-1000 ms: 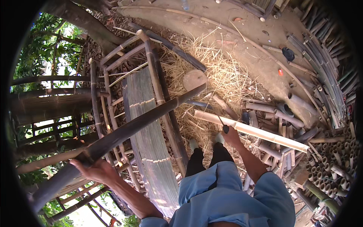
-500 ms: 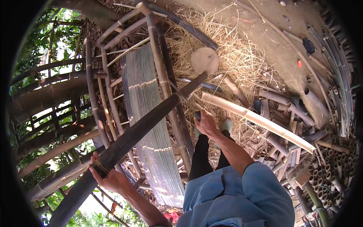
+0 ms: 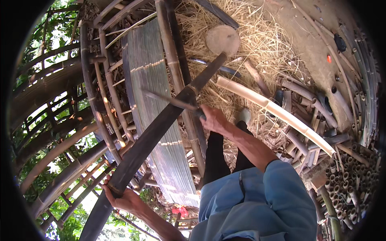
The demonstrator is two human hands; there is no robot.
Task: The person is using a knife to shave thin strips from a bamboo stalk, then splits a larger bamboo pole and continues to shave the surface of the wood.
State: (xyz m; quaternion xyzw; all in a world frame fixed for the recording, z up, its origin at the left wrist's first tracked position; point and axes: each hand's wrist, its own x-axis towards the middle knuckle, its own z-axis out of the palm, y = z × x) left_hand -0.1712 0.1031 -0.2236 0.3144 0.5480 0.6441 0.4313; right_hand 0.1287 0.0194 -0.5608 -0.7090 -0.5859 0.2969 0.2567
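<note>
A long dark bamboo pole [image 3: 155, 128] slants across the view, its far end resting at a round wooden block [image 3: 222, 39]. Around the pole's lower part curl the fingers of my left hand [image 3: 122, 197]. My right hand [image 3: 217, 119] grips the dark handle of a long-bladed knife [image 3: 167, 99]. The blade, smeared by motion, points left and crosses over the pole near a joint. Whether its edge touches the pole I cannot tell.
Left of my legs stands a bamboo frame [image 3: 173, 60] with a slatted panel [image 3: 150, 76]. A pale split bamboo strip [image 3: 277, 114] lies at right, near cut bamboo pieces [image 3: 297, 90] and stacked tubes [image 3: 341, 180]. Straw [image 3: 257, 44] covers the ground around the block.
My right hand has moved up and left, and the knife blade now lies across the pole. My left hand sits slightly lower and further right on the pole. The whole view has shifted somewhat.
</note>
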